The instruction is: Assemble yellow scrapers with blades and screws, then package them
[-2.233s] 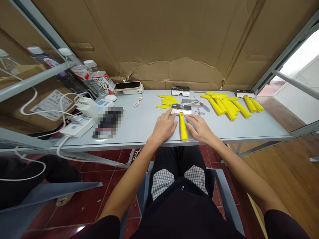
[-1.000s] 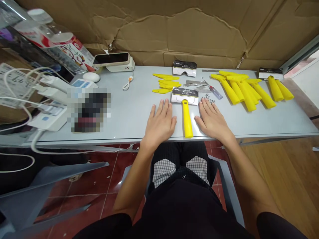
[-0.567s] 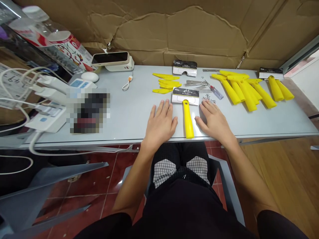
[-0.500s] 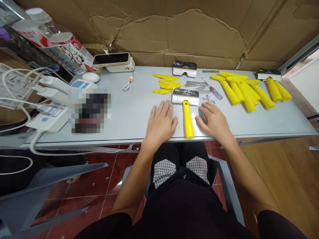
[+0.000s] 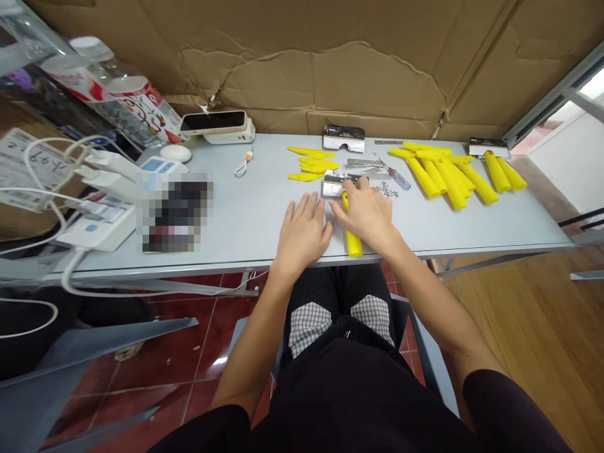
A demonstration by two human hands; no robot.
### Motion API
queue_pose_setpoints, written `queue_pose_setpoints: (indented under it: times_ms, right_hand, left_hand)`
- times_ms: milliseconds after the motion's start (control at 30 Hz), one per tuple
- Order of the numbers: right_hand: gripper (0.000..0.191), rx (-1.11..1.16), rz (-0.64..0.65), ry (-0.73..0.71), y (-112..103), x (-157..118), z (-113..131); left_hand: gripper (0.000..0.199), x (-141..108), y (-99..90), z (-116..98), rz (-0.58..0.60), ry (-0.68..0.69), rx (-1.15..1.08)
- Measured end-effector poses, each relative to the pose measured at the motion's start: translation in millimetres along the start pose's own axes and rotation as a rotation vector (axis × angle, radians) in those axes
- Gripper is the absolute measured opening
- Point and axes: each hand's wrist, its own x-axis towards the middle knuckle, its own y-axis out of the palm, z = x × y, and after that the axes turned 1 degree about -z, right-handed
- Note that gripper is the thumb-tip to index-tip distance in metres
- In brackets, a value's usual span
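Observation:
My left hand (image 5: 303,229) lies flat on the table, fingers spread, just left of a yellow plastic handle (image 5: 353,245). Over that handle hovers or rests my right hand (image 5: 365,211), its thumb and fingers apart; whether it touches cannot be made out. It hides the handle's middle and part of the black-and-white card packaging (image 5: 332,184) at the handle's top. Beyond my right fingers lie small screws (image 5: 387,189), a screwdriver with a clear handle (image 5: 400,178) and flat metal blades (image 5: 361,163). Several thin yellow pieces (image 5: 315,165) lie behind my left hand.
More yellow handles (image 5: 446,176) are piled at the right, near two in another card (image 5: 488,148). A third card (image 5: 344,138) stands at the back. Leftward are a phone (image 5: 214,121), a white mouse (image 5: 175,153), power strips (image 5: 101,225), cables and bottles (image 5: 146,104). Cardboard (image 5: 330,82) lines the back.
My right hand has moved left from beside the yellow handle to above it and its card. My left hand stays in place. The camera view has shifted slightly.

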Motion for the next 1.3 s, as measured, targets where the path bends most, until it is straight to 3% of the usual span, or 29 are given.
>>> queue_pose_setpoints:
  times_ms: [167,267,433,667,933,1133,1300]
  right_hand:
    - [0.035,-0.057,0.048,-0.052,3.3,7.8,-3.5]
    - [0.039,-0.056,0.082,-0.109,3.3,2.2,-14.3]
    - [0.044,-0.109,0.131,-0.172,-4.9,-26.2,-29.7]
    - [0.043,-0.099,0.106,-0.256,-12.9,-69.4,-58.2]
    - [0.036,-0.016,0.035,-0.183,-33.8,-124.9,-149.8]
    - [0.032,-0.067,-0.085,0.022,-57.8,-167.6,-232.4]
    - [0.028,-0.211,-0.236,0.115,-102.3,-159.5,-287.2]
  left_hand:
    - [0.064,0.6,0.7,0.2,0.004,0.000,-0.008]
    - [0.064,1.0,0.1,0.1,0.012,0.001,-0.004]
    - [0.064,0.4,-0.7,0.6,0.010,0.017,-0.002]
    - [0.063,-0.4,-2.7,1.1,0.013,0.014,-0.002]
    - [0.065,-1.8,-8.9,1.3,0.026,0.044,0.040]
    - [0.069,-4.4,-12.0,1.1,0.006,0.070,0.056]
    - [0.066,-5.5,-10.9,2.5,-0.003,0.078,0.053]
